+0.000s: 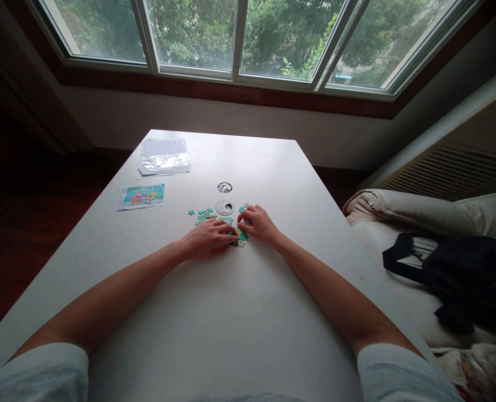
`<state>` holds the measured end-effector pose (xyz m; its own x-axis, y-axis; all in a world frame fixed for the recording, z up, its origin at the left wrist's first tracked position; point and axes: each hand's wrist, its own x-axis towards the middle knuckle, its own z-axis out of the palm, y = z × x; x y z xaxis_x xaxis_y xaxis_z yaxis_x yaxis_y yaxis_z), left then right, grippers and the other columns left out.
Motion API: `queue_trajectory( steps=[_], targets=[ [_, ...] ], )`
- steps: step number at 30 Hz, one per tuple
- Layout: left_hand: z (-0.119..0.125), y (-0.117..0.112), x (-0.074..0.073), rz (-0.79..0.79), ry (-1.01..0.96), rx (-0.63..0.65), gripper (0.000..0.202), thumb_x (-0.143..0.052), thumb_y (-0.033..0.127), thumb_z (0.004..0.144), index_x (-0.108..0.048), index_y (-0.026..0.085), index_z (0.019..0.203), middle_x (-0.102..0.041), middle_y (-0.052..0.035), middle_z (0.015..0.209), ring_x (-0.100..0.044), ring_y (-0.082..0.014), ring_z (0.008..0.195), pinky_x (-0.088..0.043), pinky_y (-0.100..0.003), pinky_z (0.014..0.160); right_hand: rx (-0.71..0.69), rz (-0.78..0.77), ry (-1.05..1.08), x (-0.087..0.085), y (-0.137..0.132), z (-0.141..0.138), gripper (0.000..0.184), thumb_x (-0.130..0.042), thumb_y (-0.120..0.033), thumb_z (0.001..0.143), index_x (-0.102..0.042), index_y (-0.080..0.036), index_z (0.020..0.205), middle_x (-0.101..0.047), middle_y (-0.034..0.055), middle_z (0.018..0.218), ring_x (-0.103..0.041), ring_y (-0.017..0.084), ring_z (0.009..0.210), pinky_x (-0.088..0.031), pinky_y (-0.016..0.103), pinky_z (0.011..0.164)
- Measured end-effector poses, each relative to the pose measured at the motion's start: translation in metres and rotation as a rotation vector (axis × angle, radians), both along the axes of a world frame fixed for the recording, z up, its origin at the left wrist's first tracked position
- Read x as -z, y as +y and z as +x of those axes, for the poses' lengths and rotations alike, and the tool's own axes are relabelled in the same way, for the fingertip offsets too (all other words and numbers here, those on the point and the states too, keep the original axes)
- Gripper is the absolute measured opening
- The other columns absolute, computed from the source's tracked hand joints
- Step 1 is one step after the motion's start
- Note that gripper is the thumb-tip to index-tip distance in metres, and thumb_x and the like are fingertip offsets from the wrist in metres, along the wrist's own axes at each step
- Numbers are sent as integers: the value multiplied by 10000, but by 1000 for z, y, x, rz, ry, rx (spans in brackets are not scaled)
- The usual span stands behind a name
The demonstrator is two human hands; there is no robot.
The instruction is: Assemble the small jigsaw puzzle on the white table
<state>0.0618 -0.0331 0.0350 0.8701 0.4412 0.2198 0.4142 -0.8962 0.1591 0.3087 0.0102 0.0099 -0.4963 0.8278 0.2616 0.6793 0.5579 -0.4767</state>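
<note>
Small jigsaw pieces, mostly teal and green with some yellow, lie in a loose pile at the middle of the white table. My left hand rests low over the near side of the pile, palm down, its fingers curled onto jigsaw pieces and covering them. At the pile's right side, my right hand is bent inward, thumb and fingertips drawn close together at a jigsaw piece. The fingertips of both hands nearly meet. What exactly sits under them is mostly hidden.
Left of the pile lies a colourful cartoon picture sheet. Papers with a shiny plastic sleeve are farther back. Two round cable holes sit in the tabletop beyond the pile. At right, a pale sofa holds a dark bag.
</note>
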Motion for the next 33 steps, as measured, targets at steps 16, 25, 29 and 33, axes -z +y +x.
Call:
queue_trajectory(
  steps=[16,25,29,33],
  targets=[
    [-59,53,15,-31,-307,-566,208,-564,313,952,-750,245,1015,-707,-55,1062,-592,-232,998,-473,-388,894,99,110,146,10,16,24,103,-610,-225,915,-714,-230,910,-701,48,886,-556,220,875,-412,373,862],
    [-47,45,21,-31,-190,-540,195,-659,348,881,-754,259,1026,-691,-59,1059,-550,-249,989,-460,-403,880,157,109,100,14,23,33,96,-622,-208,885,-713,-236,895,-690,45,873,-552,228,892,-415,374,861],
    [-46,44,21,-21,-197,-515,163,-619,320,915,-756,260,981,-689,-54,1038,-553,-236,978,-461,-392,870,135,125,61,15,22,33,120,-617,-191,871,-720,-242,904,-683,49,889,-545,238,932,-408,383,889],
    [-46,44,21,6,-203,-490,166,-595,302,942,-753,253,939,-692,-48,1014,-555,-225,955,-459,-383,865,173,127,27,15,25,39,190,-589,-111,822,-716,-238,884,-678,46,893,-542,234,922,-405,387,896]
  ],
)
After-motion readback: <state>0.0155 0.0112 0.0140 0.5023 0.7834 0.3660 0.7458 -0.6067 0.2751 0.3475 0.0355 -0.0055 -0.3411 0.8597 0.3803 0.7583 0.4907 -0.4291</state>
